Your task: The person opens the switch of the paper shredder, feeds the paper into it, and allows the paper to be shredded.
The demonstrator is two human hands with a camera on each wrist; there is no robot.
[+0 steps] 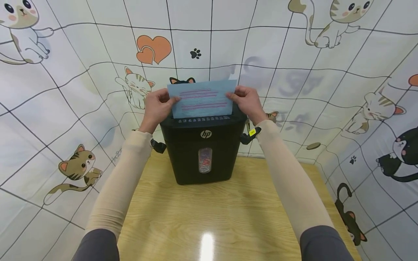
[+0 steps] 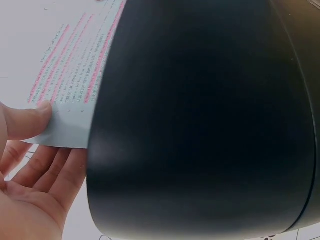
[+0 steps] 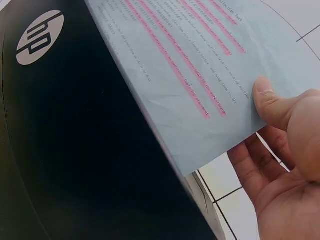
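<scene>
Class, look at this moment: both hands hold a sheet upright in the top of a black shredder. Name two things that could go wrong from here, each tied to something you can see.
1. The left hand and right hand pinch the sheet just above the shredder; fingers may come too near the slot.
2. If one hand feeds lower, the sheet might skew and jam.

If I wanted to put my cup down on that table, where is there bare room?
The wooden table is bare in front of the black shredder, between the two sleeves. Narrower strips lie beside the shredder. Its top is crowded: the left hand and right hand pinch the blue sheet there.
</scene>
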